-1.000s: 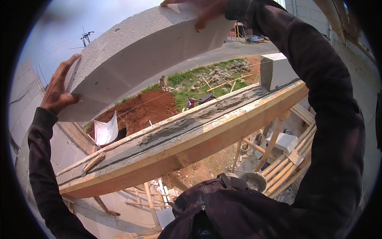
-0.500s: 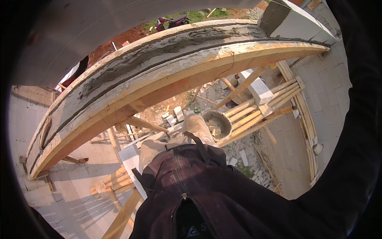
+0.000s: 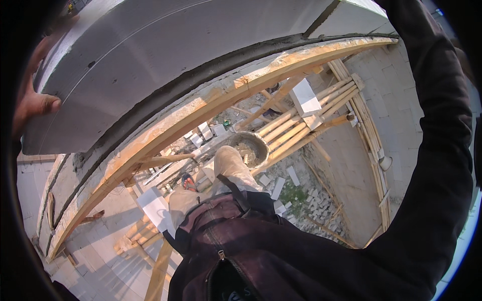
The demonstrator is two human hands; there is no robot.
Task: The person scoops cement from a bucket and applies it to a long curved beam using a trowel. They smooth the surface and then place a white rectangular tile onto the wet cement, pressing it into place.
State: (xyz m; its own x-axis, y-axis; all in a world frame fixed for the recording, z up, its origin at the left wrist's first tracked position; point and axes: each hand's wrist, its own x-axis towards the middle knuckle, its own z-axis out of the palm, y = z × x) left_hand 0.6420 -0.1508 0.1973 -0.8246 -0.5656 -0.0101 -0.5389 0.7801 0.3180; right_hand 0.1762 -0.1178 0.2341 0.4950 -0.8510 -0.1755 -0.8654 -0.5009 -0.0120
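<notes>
A long, pale grey concrete block lies along the curved ledge at the top of the view. Grey mortar shows beneath its near lower edge. My left hand grips the block's left end, thumb on the near face and fingers toward the top. At the block's right end, a dark mortar joint separates it from another pale block. My right arm reaches up along the right side in a dark sleeve; its hand is outside the picture. Below the ledge runs a curved wooden form.
A round mortar bucket stands by my knee, beside bamboo poles carrying a white block. Another white block is left of my legs. Block rubble lies far below. Block walls rise on both sides.
The long block has come down toward me onto the mortar, covering much of the ledge and meeting the right-hand block's joint. My left hand has come into view. My view has shifted.
</notes>
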